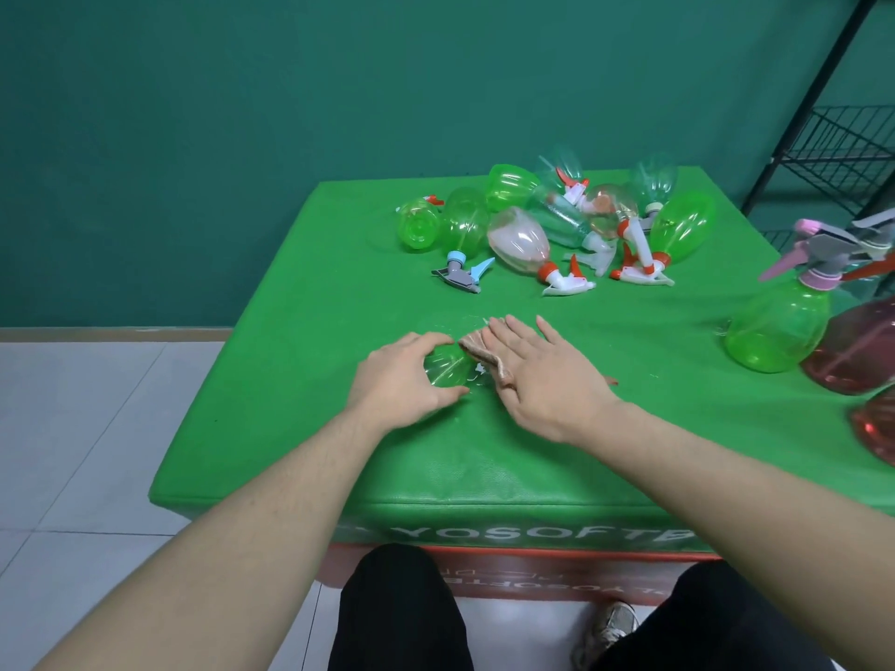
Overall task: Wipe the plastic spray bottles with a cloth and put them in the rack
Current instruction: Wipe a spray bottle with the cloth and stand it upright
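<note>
A clear spray bottle (448,368) lies on its side on the green table (300,428), near the middle. My left hand (399,375) grips its base end with curled fingers and thumb. My right hand (542,372) lies flat with straight fingers, pressing a beige cloth (479,353) onto the bottle's other end. The bottle's spray head is hidden under the cloth and hand. The black wire rack (842,147) stands at the far right.
A heap of several green, clear and pink spray bottles (557,225) lies at the table's back. An upright green bottle (779,326) and pink bottles (857,351) stand at the right edge. White tiled floor lies to the left.
</note>
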Demonstrator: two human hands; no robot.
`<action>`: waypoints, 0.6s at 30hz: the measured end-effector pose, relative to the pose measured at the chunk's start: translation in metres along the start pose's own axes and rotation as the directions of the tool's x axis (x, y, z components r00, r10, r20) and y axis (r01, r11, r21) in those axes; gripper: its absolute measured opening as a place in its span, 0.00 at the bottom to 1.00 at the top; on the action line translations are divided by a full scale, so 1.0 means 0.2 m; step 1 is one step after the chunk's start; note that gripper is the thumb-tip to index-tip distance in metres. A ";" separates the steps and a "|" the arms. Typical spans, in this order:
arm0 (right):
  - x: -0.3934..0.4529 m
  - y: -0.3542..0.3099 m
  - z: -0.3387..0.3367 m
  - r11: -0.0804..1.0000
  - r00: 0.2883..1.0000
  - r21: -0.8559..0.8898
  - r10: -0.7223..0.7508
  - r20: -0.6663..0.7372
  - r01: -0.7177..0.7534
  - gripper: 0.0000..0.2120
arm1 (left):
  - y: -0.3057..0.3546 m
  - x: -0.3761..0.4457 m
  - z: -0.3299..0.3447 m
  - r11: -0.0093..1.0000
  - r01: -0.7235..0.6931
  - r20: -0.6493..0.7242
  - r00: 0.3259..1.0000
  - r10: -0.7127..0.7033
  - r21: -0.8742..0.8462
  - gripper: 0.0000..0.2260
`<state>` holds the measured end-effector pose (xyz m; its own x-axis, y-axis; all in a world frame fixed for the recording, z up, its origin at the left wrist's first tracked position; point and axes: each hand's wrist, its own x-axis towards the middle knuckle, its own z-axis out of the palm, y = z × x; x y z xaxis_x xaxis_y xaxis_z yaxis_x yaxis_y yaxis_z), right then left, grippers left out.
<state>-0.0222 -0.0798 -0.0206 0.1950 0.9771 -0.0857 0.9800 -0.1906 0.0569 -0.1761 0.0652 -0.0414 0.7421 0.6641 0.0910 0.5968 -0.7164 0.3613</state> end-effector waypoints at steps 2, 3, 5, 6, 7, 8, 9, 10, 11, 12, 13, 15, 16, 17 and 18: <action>-0.05 -0.03 0.03 1.000 1.000 -0.011 0.004 -0.016 -0.005 0.32 | 0.01 0.00 0.00 1.000 -0.002 0.006 1.000 0.002 0.011 0.33; -0.07 -0.04 0.04 1.000 1.000 -0.010 0.000 -0.018 -0.001 0.32 | 0.01 0.00 0.00 1.000 -0.003 0.006 1.000 0.002 0.020 0.33; -0.10 -0.08 0.06 1.000 1.000 -0.002 -0.022 -0.006 0.022 0.34 | 0.02 0.00 0.01 0.999 0.000 0.007 1.000 0.000 0.034 0.33; -0.12 -0.09 0.07 0.999 0.999 0.014 -0.035 -0.001 0.035 0.34 | 0.02 0.00 0.01 0.999 0.004 0.009 1.000 -0.004 0.037 0.32; -0.13 -0.10 0.07 0.998 0.999 0.039 -0.043 0.003 0.043 0.32 | 0.03 0.01 0.01 0.999 0.008 0.008 1.000 -0.009 0.040 0.32; -0.14 -0.12 0.07 0.997 0.999 0.065 -0.048 0.010 0.047 0.31 | 0.03 0.01 0.01 0.999 0.013 0.005 1.000 -0.014 0.043 0.32; -0.14 -0.13 0.07 0.994 0.998 0.092 -0.059 0.014 0.057 0.31 | 0.03 0.01 0.02 0.999 0.021 0.001 1.000 -0.021 0.046 0.32; -0.14 -0.14 0.08 0.992 0.997 0.108 -0.072 0.018 0.070 0.32 | 0.03 0.01 0.02 0.998 0.031 -0.002 1.000 -0.031 0.047 0.32; -0.13 -0.14 0.08 0.991 0.996 0.106 -0.089 0.023 0.086 0.33 | 0.03 0.01 0.02 0.998 0.040 -0.008 0.999 -0.039 0.053 0.32; -0.13 -0.14 0.09 0.990 0.994 0.097 -0.108 0.022 0.105 0.37 | 0.03 0.01 0.02 0.997 0.046 -0.016 0.999 -0.045 0.064 0.32; -0.12 -0.13 0.09 0.989 0.992 0.085 -0.122 0.015 0.120 0.40 | 0.04 0.00 0.03 0.996 0.049 -0.030 0.998 -0.047 0.078 0.32; -0.11 -0.10 0.07 0.992 0.992 0.039 -0.123 -0.027 0.124 0.42 | 0.05 -0.02 0.04 0.994 0.058 -0.067 0.996 -0.052 0.090 0.32; -0.10 -0.09 0.05 0.994 0.992 0.003 -0.110 -0.057 0.110 0.40 | 0.05 -0.03 0.04 0.994 0.063 -0.090 0.994 -0.055 0.093 0.32; -0.10 -0.09 0.02 0.995 0.992 -0.044 -0.094 -0.081 0.091 0.39 | 0.06 -0.04 0.05 0.993 0.068 -0.110 0.992 -0.056 0.101 0.32; -0.09 -0.09 0.00 0.994 0.993 -0.090 -0.078 -0.092 0.070 0.37 | 0.07 -0.06 0.05 0.991 0.072 -0.126 0.990 -0.058 0.110 0.32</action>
<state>-0.0427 -0.0947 -0.0200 0.1133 0.9936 0.0023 0.9838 -0.1125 0.1398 -0.1734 0.0458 -0.0475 0.6617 0.7262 0.1865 0.6786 -0.6858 0.2630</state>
